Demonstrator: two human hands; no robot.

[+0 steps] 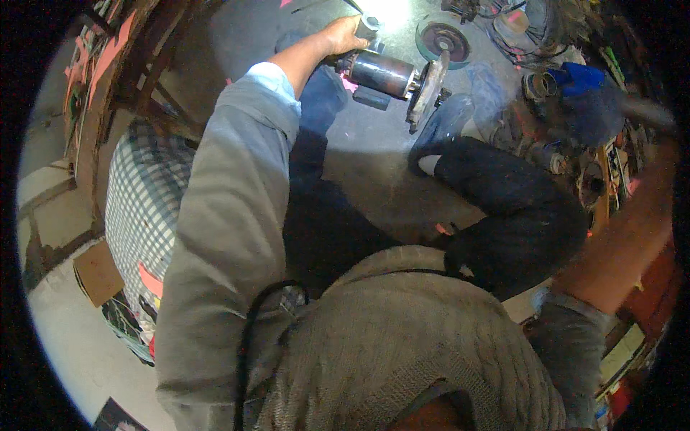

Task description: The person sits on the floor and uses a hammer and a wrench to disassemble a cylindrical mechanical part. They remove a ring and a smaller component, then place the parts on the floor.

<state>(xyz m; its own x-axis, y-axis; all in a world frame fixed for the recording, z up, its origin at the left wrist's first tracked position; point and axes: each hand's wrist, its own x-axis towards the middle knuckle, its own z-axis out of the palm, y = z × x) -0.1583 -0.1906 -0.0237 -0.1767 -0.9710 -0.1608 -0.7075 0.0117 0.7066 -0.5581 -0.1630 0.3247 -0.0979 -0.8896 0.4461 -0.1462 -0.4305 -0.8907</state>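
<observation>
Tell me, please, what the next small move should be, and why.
Perhaps steady the grey piece in the left hand: it sits near one end of the dark cylinder, while the right forearm extends out to the right, well apart.

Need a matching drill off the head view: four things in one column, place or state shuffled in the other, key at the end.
Things
1. shiny dark metal cylinder
2. grey-green round disc with a dark hub
3. dark-and-white checked cloth
4. bare left hand

Place or state
A. at the picture's left, beside the grey-brown knitted sleeve
B. curled around a small grey piece
C. between the hand and a rough, dull metal flange
D. on the grey floor, right of the bright glare

Pairs: 1-C, 2-D, 3-A, 4-B
</observation>
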